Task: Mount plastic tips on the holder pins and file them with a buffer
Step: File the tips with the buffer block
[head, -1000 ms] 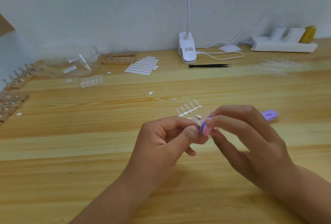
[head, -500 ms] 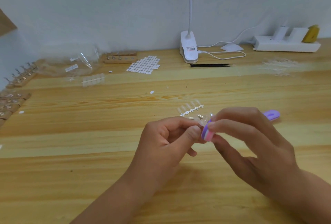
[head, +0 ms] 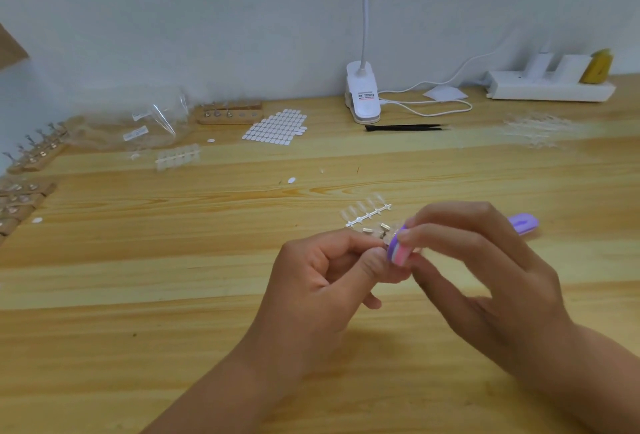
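Roughly, a wooden desk (head: 173, 277) fills the view, and the right hand (head: 485, 281) and left hand (head: 318, 281) meet above it. At the back sit a power strip (head: 550, 90), a lamp clamp (head: 362, 97) whose label is too small to read, and black tweezers (head: 405, 127). The right fingers curl around a purple-and-pink buffer (head: 398, 251). Just beyond the hands lie a tip strip (head: 367, 213) and loose pins (head: 375, 229). The left thumb and forefinger pinch a piece (head: 388, 242) against the buffer, too blurred to name.

The right hand (head: 485, 277) hides most of the buffer (head: 399, 250); left-edge holders (head: 15, 198) are cut off.
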Motion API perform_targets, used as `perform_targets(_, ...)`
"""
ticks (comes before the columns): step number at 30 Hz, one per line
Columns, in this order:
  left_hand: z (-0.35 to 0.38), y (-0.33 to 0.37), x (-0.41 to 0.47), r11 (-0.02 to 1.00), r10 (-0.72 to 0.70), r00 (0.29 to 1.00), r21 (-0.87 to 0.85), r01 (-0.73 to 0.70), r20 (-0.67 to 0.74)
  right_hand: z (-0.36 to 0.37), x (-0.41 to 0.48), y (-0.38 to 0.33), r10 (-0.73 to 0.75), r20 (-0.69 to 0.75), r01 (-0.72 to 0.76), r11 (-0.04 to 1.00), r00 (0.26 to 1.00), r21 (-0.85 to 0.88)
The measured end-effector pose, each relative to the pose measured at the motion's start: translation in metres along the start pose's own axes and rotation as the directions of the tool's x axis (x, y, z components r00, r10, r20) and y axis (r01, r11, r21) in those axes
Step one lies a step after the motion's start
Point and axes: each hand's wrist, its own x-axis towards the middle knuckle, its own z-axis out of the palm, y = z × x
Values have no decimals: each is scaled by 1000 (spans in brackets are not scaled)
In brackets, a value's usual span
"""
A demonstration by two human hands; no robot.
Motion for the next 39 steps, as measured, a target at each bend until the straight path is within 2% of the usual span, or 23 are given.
perform_targets(3,0,0,0,1000,10,1000,14,-10,3,0,0,-1,-40,9,40,999,999,-15)
perform_targets(7,0,-1,0,1000,-2,1000,1,2,-8,-3,1,1,12,5,-12,1000,1000,-2)
perform_targets(11,0,-1,0,1000,12,1000,-4,-12,-4,-1,1,-3,-34,4,34,999,999,-2)
perform_targets(15,0,-2,0,1000,-3,1000,-16,3,-1,-3,2,2,25,0,-25,1000,1000,1)
perform_targets(19,0,-1,0,1000,18,1000,-1,-18,5,0,1,-3,-42,-9,42,999,999,8)
perform_targets(23,0,-1,0,1000,-3,1000,-11,3,11,-3,3,2,13,-8,-13,1000,1000,5)
perform_targets(27,0,-2,1,1000,17,1000,-12,-17,2,1,2,-6,-50,-21,50,999,999,15)
perform_targets(31,0,-2,0,1000,-4,1000,-18,4,17,-3,3,1,20,-16,-20,1000,1000,-3)
perform_targets(35,0,-1,1,1000,11,1000,-12,-11,-1,1,2,-8,-47,-28,48,999,999,22)
perform_targets(39,0,-1,1,1000,-8,1000,-25,8,12,-4,3,2,24,-20,-24,1000,1000,8)
